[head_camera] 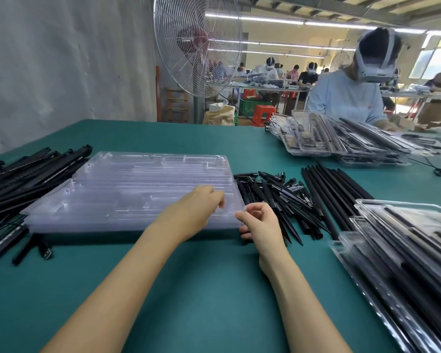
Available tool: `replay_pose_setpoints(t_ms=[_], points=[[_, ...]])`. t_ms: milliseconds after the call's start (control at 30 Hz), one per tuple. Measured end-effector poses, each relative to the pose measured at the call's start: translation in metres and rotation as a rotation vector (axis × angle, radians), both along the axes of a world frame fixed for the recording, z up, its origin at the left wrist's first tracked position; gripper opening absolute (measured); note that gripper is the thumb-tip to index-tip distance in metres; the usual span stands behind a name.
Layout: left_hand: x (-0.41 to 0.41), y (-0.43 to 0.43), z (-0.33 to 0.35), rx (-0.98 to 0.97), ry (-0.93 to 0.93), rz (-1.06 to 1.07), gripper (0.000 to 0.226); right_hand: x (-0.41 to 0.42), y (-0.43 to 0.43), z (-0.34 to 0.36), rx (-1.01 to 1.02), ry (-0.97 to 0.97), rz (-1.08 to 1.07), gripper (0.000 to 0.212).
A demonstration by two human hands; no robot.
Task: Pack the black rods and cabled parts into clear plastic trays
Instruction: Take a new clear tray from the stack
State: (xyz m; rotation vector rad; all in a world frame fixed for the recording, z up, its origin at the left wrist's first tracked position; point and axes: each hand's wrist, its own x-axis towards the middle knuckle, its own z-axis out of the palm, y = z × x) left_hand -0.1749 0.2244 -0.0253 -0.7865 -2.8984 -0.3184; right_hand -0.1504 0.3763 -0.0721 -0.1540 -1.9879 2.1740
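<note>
Stacked clear trays [127, 189] beside black rods [265, 192]

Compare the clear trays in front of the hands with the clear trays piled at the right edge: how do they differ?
The front trays are empty; the right-edge trays hold black rods. The front trays sit in a roughly squared stack; the right-edge trays overlap askew. Both are clear plastic, on the green table.

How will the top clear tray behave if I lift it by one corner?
Probably light and floppy: the tray is thin see-through moulded plastic, so it may sag or twist. It may cling to the stack beneath, since the trays nest tightly. Its glossy surface looks slippery, so pinch the rim.
</note>
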Motion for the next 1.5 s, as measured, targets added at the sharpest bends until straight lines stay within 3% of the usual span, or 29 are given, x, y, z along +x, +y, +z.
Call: replay_pose_setpoints(t_ms=[233, 433, 800, 1500], points=[[0.001, 0.011, -0.001, -0.059, 0.035, -0.03, 0.019, -0.003, -0.015, -0.001, 0.082, -0.02, -0.131, 0.01], [0.003, 0.011, -0.002, 0.011, 0.07, -0.016, 0.018, 0.0, -0.023, 0.001, 0.106, -0.018, -0.175, 0.009], [-0.006, 0.022, 0.007, -0.282, 0.076, -0.044, 0.018, 0.005, -0.028, 0.007, 0.192, -0.069, -0.236, 0.006], [-0.004, 0.029, -0.005, 0.005, -0.033, 0.062, 0.028, 0.007, -0.03, 0.008, 0.278, -0.139, -0.257, 0.009]])
